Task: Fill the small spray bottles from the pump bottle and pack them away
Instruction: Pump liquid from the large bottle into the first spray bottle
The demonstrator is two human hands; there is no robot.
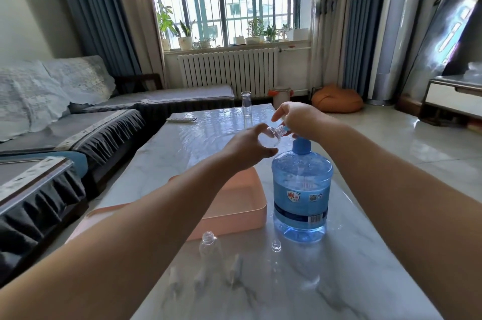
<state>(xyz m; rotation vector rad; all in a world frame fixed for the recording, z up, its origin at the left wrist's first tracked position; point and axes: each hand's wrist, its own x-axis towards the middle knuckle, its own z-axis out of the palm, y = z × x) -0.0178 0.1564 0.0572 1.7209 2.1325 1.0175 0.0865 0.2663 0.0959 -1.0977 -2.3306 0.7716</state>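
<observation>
Just above the blue pump bottle [302, 189], a small clear spray bottle [271, 137] is lying tilted in the left hand [247, 149], which is grasping its body, neck angled toward the pump head, where the right hand [300, 121] is pressing with curled fingers. Another open spray bottle [210, 249] is standing on the marble table [352, 267] in front of the pink tray [242, 205], with a small clear cap [276, 246] nearby.

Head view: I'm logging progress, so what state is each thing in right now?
Pump bottle: upright, partly full.
Held bottle: tilted, mouth at the pump spout.
Left hand: gripping held bottle.
Right hand: on pump head.
Near bottle: upright, uncapped.
Tray: looks empty.
</observation>
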